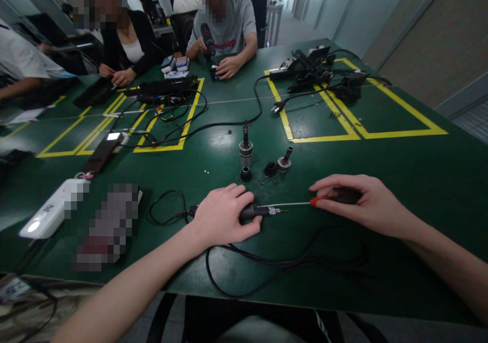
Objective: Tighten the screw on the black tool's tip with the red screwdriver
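Observation:
My left hand (224, 215) is closed over a black corded handle (250, 211) that lies on the green table. A metal collar (272, 211) and a thin pin stick out of its right end. In my right hand (362, 200) is a screwdriver (313, 202) with a red-and-dark handle. Its long shaft points left, and its tip reaches the corded handle beside my left fingers; whether it touches cannot be told. Beyond them stand a metal-and-black cylindrical part (246, 147), a black cup-shaped piece (246, 174), a black cap (270, 168) and a round metal piece with a stem (284, 160).
A loop of black cable (251, 254) lies near me. To the left are a white power strip (53, 208) and a phone (101, 154). Tangled cables and black devices (312, 66) lie beyond the yellow tape. Co-workers (224, 33) sit across the table.

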`<state>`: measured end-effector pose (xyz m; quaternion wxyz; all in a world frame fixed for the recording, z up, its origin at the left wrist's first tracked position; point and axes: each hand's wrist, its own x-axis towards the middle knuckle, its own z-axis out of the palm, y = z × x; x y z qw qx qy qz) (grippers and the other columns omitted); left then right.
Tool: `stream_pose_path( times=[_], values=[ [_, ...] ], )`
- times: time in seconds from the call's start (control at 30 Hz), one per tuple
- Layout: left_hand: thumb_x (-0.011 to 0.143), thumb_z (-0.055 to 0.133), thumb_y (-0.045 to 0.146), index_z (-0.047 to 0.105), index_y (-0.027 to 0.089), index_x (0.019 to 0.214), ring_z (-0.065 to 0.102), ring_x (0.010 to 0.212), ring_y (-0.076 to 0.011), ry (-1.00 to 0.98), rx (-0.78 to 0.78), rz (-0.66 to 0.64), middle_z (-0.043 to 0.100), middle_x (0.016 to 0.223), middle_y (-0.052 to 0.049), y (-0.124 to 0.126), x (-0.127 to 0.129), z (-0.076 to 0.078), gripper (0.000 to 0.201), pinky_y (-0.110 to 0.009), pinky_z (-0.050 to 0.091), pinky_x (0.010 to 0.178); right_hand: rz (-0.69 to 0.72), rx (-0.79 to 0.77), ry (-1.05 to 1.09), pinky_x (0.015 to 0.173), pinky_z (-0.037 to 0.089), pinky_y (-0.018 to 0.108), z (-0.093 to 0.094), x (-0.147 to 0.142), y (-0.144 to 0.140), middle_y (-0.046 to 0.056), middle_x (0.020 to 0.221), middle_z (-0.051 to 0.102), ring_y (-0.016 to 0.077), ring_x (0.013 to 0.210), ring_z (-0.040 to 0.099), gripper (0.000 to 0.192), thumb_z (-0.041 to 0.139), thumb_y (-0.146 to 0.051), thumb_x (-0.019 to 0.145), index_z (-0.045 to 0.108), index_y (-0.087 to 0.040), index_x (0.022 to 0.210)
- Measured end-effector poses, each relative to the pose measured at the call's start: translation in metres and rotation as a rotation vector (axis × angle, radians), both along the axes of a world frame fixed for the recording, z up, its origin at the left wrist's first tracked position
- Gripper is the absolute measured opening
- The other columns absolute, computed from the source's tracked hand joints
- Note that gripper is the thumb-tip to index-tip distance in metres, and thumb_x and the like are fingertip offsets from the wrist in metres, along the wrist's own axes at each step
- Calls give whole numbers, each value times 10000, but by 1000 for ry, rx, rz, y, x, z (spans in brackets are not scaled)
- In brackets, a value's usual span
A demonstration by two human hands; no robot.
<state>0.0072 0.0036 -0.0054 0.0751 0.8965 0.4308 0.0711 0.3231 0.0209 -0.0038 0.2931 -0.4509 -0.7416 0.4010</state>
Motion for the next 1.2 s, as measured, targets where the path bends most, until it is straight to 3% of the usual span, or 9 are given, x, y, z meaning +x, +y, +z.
stream_pose_path(
  times=[0.1,0.17,0.33,0.6,0.7,0.9,1.03,1.2],
  values=[
    [962,629,457,644,213,872,667,823,-221,-1,1,-1,679,836,-22,0,0,1,261,-336,521,697,-52,63,-3,720,682,409,-1,1,0,81,882,840,272,755,793,475,867,-710,820,854,-264,982],
    [962,629,460,647,213,874,665,820,-219,-2,3,-1,679,835,-22,0,0,1,262,-335,524,697,-25,88,-25,694,671,403,-2,1,1,81,884,836,267,743,784,449,825,-703,866,856,-268,976],
    [960,631,459,647,216,879,667,831,-221,-6,4,4,683,841,-23,0,0,1,257,-337,533,707,43,55,-48,511,575,344,-4,0,3,33,636,748,203,511,678,478,585,-652,1057,858,-263,1006],
    [954,637,454,646,216,872,670,831,-219,-16,-5,6,683,843,-23,0,0,0,251,-329,524,694,-63,61,38,654,674,384,1,1,0,73,842,828,257,705,787,499,845,-735,832,845,-258,976],
    [955,635,452,646,214,871,671,834,-223,-12,-6,6,682,841,-25,0,0,0,253,-333,529,698,-50,77,51,676,678,389,0,1,-1,80,894,832,257,726,790,484,815,-744,861,849,-272,963],
    [960,625,454,649,215,872,671,834,-223,-5,2,1,692,841,-26,0,0,0,256,-334,535,711,-18,-8,-19,430,513,325,0,1,1,28,598,727,184,448,607,494,637,-698,1013,839,-256,928],
    [961,627,454,644,216,869,672,833,-224,-7,2,1,689,838,-26,0,0,0,255,-337,534,712,-58,-9,-12,552,613,363,3,1,0,75,787,830,232,602,729,472,745,-721,930,841,-261,974],
    [962,631,450,645,217,876,674,833,-223,-22,-3,-1,683,841,-23,0,-1,-1,249,-338,528,704,-81,103,24,689,652,386,-1,2,-1,83,874,815,264,759,769,517,808,-765,856,854,-267,988]
  ],
)
